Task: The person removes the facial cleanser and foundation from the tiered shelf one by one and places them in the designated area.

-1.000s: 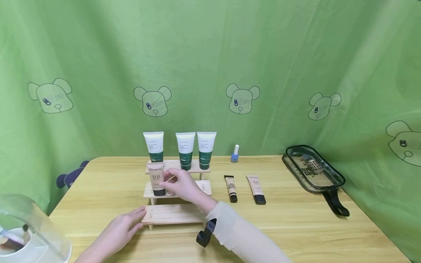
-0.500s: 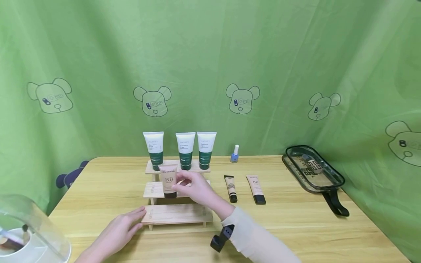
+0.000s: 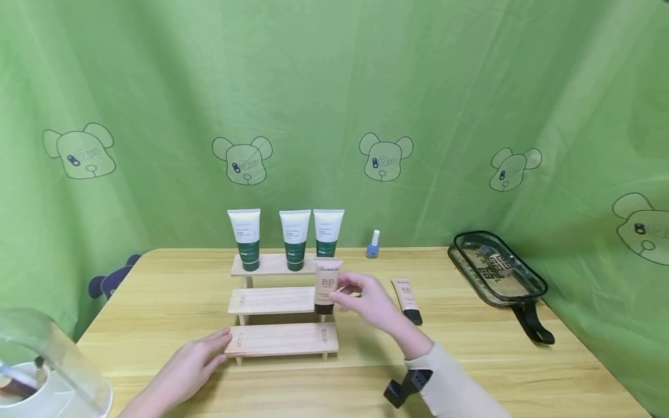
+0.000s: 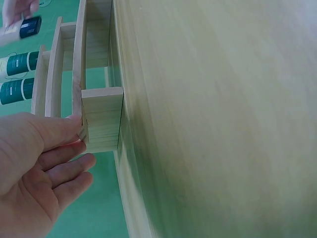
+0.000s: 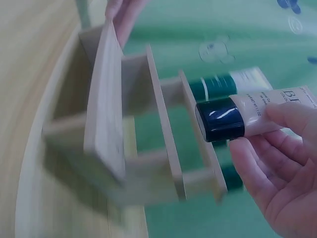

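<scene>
Upright in my right hand (image 3: 368,299) is a pink BB cream tube (image 3: 327,284) with a black cap, pinched between thumb and fingers. It overlaps the right end of the middle step of a three-step wooden display stand (image 3: 282,339) in the head view. My left hand (image 4: 42,158) pinches the left end of the stand's lowest step between thumb and forefinger, its other fingers loosely bent. Along the top step stand a white-and-green tube (image 3: 249,241) on the left, another such tube (image 3: 295,241) near the middle and a third tube (image 3: 327,232), partly behind the BB cream.
Right of the stand a second BB cream tube (image 3: 405,296) lies flat. A blue nail polish bottle (image 3: 373,251) stands at the back edge. Far right lies a clear, black-trimmed pouch (image 3: 502,270); front left stands a clear-covered brush holder (image 3: 68,389). A green curtain (image 3: 324,104) hangs behind the table.
My right hand has carried the BB cream tube rightward from the middle step's left end to its right end. The small tube lying beside the stand is now hidden behind that hand. The left hand stays put.
</scene>
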`<move>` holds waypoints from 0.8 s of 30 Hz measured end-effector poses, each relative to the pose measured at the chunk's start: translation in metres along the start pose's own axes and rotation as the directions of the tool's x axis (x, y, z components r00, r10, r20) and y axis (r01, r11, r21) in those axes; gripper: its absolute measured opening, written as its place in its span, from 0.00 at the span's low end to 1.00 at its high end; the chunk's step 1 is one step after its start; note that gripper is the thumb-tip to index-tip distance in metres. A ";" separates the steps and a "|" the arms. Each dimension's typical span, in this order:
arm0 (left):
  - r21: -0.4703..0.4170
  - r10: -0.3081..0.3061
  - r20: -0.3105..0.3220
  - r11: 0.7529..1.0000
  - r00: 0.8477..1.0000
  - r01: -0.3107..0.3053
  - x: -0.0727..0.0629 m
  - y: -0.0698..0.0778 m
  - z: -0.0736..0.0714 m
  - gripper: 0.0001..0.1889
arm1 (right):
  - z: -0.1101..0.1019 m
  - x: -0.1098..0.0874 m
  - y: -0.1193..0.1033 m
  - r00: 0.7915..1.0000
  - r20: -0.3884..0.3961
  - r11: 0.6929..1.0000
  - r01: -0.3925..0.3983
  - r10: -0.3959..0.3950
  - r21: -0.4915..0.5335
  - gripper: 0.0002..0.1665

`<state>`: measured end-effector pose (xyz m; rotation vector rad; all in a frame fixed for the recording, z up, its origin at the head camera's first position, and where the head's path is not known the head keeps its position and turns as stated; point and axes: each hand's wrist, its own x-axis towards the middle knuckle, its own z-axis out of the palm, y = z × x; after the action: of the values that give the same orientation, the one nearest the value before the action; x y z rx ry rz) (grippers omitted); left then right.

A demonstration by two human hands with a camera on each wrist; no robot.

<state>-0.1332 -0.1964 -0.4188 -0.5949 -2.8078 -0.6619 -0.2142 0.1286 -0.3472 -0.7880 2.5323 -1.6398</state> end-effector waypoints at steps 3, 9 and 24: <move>-0.001 -0.008 0.008 1.000 1.000 0.008 0.000 0.000 0.000 0.19 | -0.020 -0.009 0.013 0.999 -0.045 1.000 -0.029 0.029 0.003 0.19; -0.008 -0.021 0.018 1.000 1.000 0.021 0.000 0.001 -0.001 0.19 | -0.059 -0.026 0.045 0.986 -0.128 0.993 -0.100 0.108 0.069 0.21; -0.009 -0.040 0.027 0.999 0.999 0.040 0.001 0.000 -0.001 0.19 | -0.132 -0.063 0.102 0.926 -0.298 0.968 -0.252 0.233 -0.026 0.21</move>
<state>-0.1337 -0.1964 -0.4172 -0.5548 -2.8495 -0.6796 -0.2376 0.2997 -0.3909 -0.2283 2.7492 -1.7084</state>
